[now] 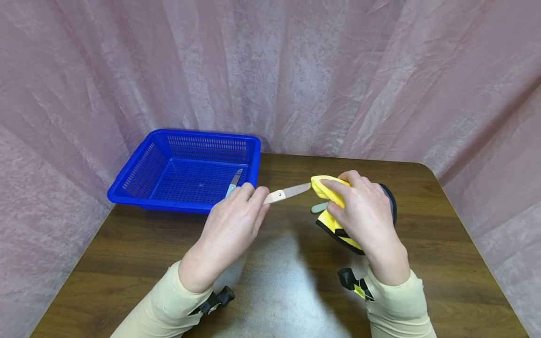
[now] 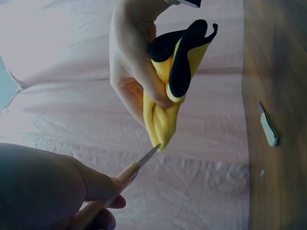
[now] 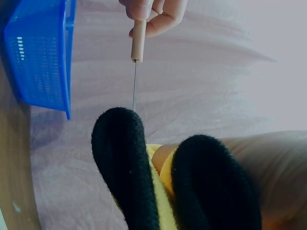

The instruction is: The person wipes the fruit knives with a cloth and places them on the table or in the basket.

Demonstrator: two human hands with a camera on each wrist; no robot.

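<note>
My left hand (image 1: 234, 213) grips a small knife by its cream handle (image 1: 274, 196), and the blade (image 1: 297, 189) points right. With thumb and fingers my right hand (image 1: 365, 211) pinches a yellow cloth (image 1: 327, 188) with black edging. In the left wrist view the blade's tip meets the folded end of the cloth (image 2: 163, 127). The black edging (image 3: 120, 158) covers much of the right wrist view and hides the tip there. On the table below the cloth lies a knife with a pale green handle (image 1: 319, 208), partly covered in the head view.
A blue plastic basket (image 1: 162, 203) stands at the left back of the wooden table (image 1: 439, 263). Inside it lies a knife with a light blue handle (image 1: 230, 189), partly behind my left hand. A pink curtain (image 1: 270, 75) hangs behind the table and along its sides.
</note>
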